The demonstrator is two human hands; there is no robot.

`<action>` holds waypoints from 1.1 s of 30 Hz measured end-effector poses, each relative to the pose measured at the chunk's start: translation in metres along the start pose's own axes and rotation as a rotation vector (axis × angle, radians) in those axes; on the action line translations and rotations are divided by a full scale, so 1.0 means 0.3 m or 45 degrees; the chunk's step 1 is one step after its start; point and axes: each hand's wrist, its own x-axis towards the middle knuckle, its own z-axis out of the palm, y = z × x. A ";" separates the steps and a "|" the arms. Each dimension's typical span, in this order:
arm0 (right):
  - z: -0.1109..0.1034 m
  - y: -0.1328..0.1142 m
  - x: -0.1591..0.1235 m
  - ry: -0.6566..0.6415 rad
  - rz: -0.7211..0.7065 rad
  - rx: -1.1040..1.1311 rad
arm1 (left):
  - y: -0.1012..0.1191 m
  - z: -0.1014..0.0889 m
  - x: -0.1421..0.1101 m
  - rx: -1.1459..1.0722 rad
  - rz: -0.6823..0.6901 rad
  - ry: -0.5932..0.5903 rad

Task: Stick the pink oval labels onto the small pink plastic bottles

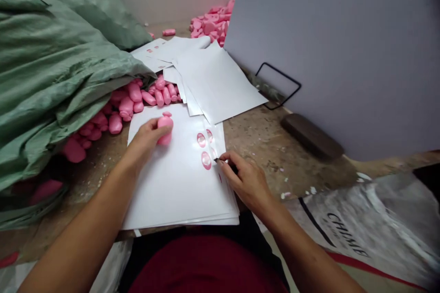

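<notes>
My left hand is closed around a small pink bottle with a pink knob-like top, held above the left part of a white sticker sheet. Between the thumb and fingers of my right hand is a small dark pointed tool; its exact kind is unclear. The tool's tip is at the oval stickers near the sheet's right edge. Several pink-and-white oval stickers show there, some partly hidden by my right hand. More sheets lie beneath this one.
Pink bottles spill from a green sack at left. Loose white sheets lie behind the stack. A pink pile sits at the back. At right are a black wire frame, a dark oblong block and a grey panel.
</notes>
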 end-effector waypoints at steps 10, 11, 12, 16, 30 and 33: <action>0.038 0.005 0.085 -0.023 -0.201 -0.320 | -0.058 0.182 -0.167 -0.556 -0.330 -0.166; 0.039 0.004 0.085 -0.026 -0.218 -0.336 | -0.060 0.177 -0.165 -0.548 -0.339 -0.177; 0.040 0.003 0.084 -0.031 -0.236 -0.346 | -0.062 0.173 -0.164 -0.545 -0.346 -0.181; 0.044 0.001 0.067 -0.041 -0.282 -0.374 | -0.068 0.166 -0.169 -0.542 -0.359 -0.190; 0.055 0.001 0.051 0.045 -0.292 -0.418 | -0.064 0.170 -0.168 -0.519 -0.349 -0.181; 0.065 -0.006 0.058 0.053 -0.271 -0.413 | -0.065 0.168 -0.169 -0.503 -0.339 -0.195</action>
